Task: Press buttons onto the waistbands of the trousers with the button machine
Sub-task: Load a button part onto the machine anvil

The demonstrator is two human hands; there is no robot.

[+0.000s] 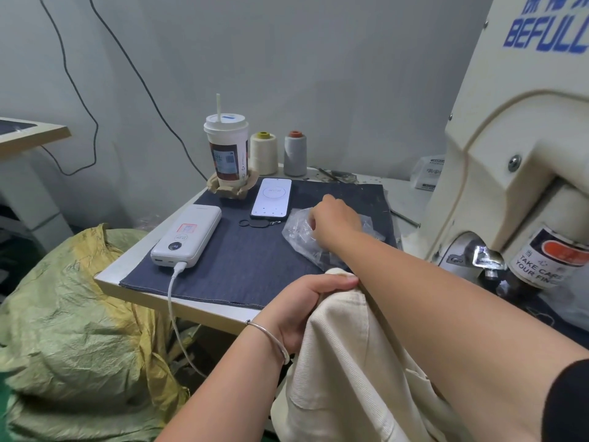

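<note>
A left hand (306, 301) grips ribbed cream trousers (350, 362) at the table (140, 266) edge; the right hand (334, 215), fingers curled, reaches into a crinkled clear plastic bag (296, 231) beside a phone (272, 197) and white power bank (188, 236).

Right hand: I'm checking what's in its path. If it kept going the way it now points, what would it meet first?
The right hand already reaches into the clear plastic bag. Further along the same line, likely the phone, then the cup; depth is unclear.
</note>
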